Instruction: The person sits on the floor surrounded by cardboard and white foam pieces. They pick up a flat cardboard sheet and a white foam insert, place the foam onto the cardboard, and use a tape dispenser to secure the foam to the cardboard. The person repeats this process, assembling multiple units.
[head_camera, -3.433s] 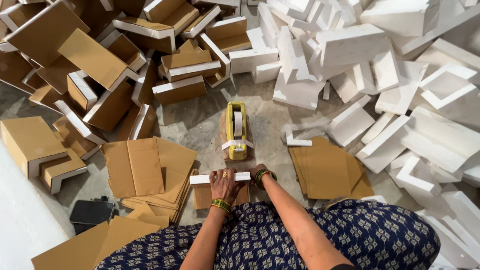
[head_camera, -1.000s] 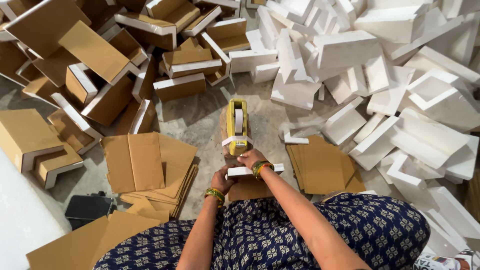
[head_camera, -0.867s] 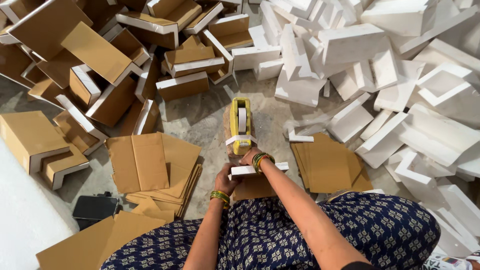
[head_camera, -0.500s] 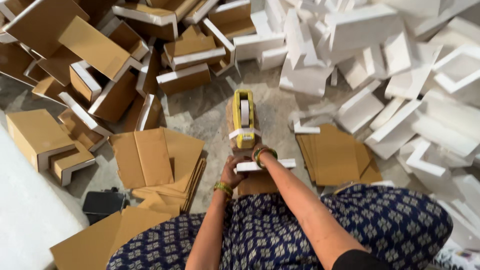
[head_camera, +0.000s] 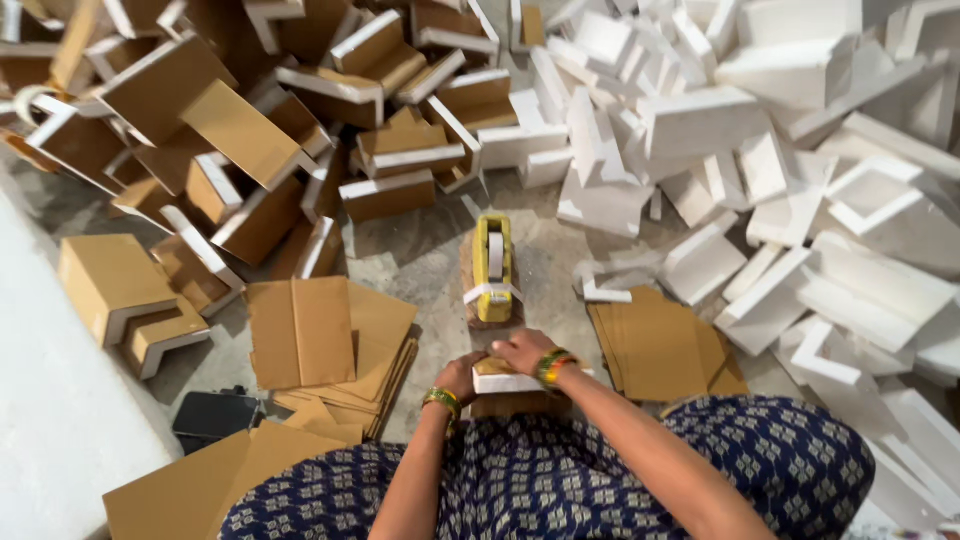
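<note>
Both hands meet low in the middle of the view, over the person's lap. The left hand (head_camera: 462, 377) has its fingers curled against the left end of a white foam piece (head_camera: 508, 381) topped with brown cardboard, pinching it from the side. The right hand (head_camera: 524, 350) lies across the top of the same piece, fingers pressed down on the cardboard face. Each wrist wears bangles – green and gold on the left, orange and green on the right.

The foam piece sits on the floor just in front of the knees, touching both hands. Directly beyond it stands a yellow tape dispenser (head_camera: 492, 268), a strip of white tape hanging across its near end; it is close to the hands but apart from them.

Left of the hands lies a stack of flat cardboard sheets (head_camera: 330, 335), and right of them a second flat stack (head_camera: 655, 345). A black pouch (head_camera: 215, 417) rests by the lower left sheets. Farther off – on the left – is a heap of cardboard-covered foam corners (head_camera: 250, 150); on the right, a heap of bare white foam corners (head_camera: 800, 170).
</note>
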